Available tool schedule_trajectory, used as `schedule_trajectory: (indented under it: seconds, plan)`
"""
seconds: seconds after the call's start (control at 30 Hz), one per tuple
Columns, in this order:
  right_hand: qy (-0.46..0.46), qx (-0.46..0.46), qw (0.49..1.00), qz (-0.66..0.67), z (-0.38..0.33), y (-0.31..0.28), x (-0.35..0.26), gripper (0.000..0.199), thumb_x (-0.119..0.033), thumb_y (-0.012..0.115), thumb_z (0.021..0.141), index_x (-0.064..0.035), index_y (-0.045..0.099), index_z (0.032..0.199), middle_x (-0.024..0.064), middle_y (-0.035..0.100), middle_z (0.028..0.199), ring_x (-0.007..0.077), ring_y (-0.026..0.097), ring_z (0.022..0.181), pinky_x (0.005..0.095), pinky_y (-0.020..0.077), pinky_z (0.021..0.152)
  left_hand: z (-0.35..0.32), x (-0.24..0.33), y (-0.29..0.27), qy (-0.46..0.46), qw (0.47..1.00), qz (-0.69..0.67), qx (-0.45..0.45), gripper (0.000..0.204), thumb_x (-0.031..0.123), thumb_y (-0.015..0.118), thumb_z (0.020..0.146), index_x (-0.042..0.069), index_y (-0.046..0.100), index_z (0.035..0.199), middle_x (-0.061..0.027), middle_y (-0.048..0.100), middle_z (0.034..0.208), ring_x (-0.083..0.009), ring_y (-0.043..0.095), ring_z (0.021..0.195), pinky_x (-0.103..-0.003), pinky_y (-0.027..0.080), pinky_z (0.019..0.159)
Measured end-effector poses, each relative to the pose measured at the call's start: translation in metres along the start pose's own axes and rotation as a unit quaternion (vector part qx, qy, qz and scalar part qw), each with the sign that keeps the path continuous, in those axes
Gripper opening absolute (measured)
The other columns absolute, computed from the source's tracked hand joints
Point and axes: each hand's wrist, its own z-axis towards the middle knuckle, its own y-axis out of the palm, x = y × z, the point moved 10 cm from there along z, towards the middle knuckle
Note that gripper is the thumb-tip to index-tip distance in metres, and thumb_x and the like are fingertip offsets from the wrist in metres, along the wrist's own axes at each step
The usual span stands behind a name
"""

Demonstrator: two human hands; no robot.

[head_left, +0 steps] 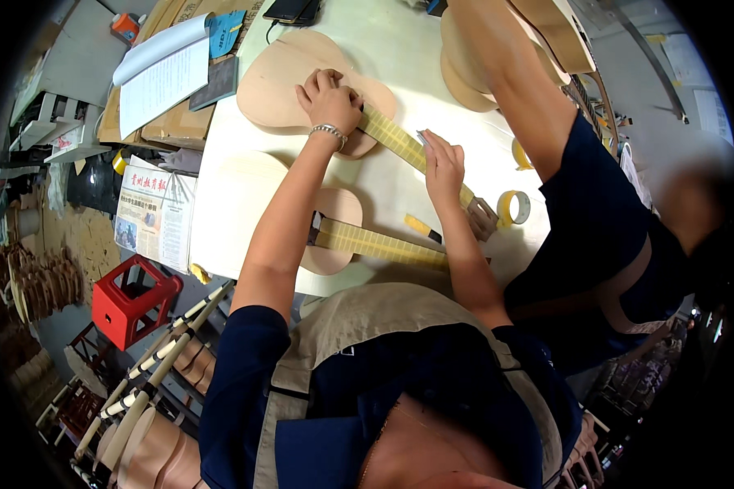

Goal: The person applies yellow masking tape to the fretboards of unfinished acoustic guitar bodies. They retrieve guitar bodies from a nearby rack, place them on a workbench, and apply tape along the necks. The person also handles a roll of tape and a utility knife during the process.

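A pale, unfinished wooden guitar lies across the worktable, its neck covered with yellow tape and its slotted headstock toward the right. My left hand, with a beaded bracelet at the wrist, rests on the body by the neck joint, fingers bent but apart. Over the taped neck, my right hand pinches a slim grey pointed tool, its exact kind unclear. Closer to me lies a second guitar with a taped neck, partly behind my left forearm.
A yellow-and-black cutter-like tool lies between the necks. Tape rolls sit right. A co-worker's arm reaches over guitar bodies at upper right. Papers, a newspaper and a red stool are left.
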Motion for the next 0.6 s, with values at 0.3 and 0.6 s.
schedule_trajectory:
  seconds: [0.3, 0.6]
  plan:
    - [-0.03, 0.032, 0.999, -0.022, -0.002, -0.001, -0.004, 0.019, -0.012, 0.057, 0.085, -0.0087, 0.066, 0.101, 0.0005, 0.065, 0.105, 0.0215, 0.05, 0.074, 0.0291, 0.0451, 0.071, -0.002, -0.003, 0.008, 0.012, 0.999, -0.034, -0.011, 0.014, 0.021, 0.06, 0.079, 0.013, 0.071, 0.078, -0.0026, 0.043, 0.117, -0.024, 0.034, 0.119, -0.056, 0.009, 0.107]
    - [-0.039, 0.04, 0.998, -0.04, -0.002, -0.002, -0.004, 0.018, -0.013, 0.058, 0.084, -0.0082, 0.067, 0.099, 0.0011, 0.065, 0.103, 0.0214, 0.05, 0.071, 0.0291, 0.0452, 0.068, -0.001, -0.005, 0.01, -0.023, 0.998, -0.064, -0.004, 0.013, 0.02, 0.06, 0.079, 0.013, 0.072, 0.079, -0.0028, 0.046, 0.116, -0.02, 0.039, 0.118, -0.059, 0.009, 0.106]
